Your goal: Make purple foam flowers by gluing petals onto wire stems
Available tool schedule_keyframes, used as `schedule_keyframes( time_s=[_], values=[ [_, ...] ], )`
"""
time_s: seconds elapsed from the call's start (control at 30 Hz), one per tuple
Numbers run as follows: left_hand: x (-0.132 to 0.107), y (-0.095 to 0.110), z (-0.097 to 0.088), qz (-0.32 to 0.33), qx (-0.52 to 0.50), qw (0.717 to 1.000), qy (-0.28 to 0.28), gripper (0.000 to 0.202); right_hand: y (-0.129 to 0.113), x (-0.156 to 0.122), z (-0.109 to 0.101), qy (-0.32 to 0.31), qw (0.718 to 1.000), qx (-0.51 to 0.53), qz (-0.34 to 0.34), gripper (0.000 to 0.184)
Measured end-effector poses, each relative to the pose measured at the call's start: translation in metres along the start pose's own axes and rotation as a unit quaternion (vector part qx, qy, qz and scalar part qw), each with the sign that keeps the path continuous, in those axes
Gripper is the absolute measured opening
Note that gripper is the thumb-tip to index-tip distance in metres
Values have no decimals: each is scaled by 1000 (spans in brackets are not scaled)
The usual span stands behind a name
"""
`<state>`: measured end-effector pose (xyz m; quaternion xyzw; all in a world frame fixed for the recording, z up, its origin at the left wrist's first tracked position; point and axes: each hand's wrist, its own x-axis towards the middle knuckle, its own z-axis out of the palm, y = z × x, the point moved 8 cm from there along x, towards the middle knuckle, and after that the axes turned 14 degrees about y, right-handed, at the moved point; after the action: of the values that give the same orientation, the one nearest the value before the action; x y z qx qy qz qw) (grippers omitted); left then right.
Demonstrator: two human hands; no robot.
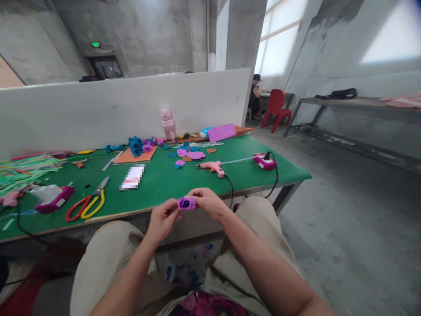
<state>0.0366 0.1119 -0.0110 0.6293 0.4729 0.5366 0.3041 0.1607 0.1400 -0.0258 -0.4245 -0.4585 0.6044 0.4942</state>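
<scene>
Between my two hands, just in front of the table edge, is a small paper flower (187, 203) with purple outer petals and a dark blue centre. My left hand (165, 216) pinches it from the left side with thumb and fingers. From the right, my right hand (208, 202) grips it, fingers curled behind the petals. A pink glue gun (213, 167) lies on the green table beyond my right hand, a clear glue stick in its back. Purple and blue cut paper petals (190, 154) are scattered behind it.
Scissors (89, 202) with red and yellow handles lie left, near a phone (133, 177). Finished blue and purple flowers (140, 146) rest on orange paper. A magenta power block (265, 161) sits right, its black cord hanging over the edge. A white partition (125, 112) stands behind.
</scene>
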Motion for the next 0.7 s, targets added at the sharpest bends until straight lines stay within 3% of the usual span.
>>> schedule_keyframes(
  time_s=[0.33, 0.53, 0.7],
  values=[
    [-1, -1, 1, 8, 2, 1000, -2, 11, 4, 0, 1, 4, 1000, -13, 20, 24],
    [0, 3, 2, 12, 1, 1000, -4, 8, 2, 1, 5, -8, 1000, -8, -3, 23],
    [-3, 3, 1, -51, -73, 996, -7, 14, -7, -5, 11, -59, 998, 37, -6, 33]
  ],
)
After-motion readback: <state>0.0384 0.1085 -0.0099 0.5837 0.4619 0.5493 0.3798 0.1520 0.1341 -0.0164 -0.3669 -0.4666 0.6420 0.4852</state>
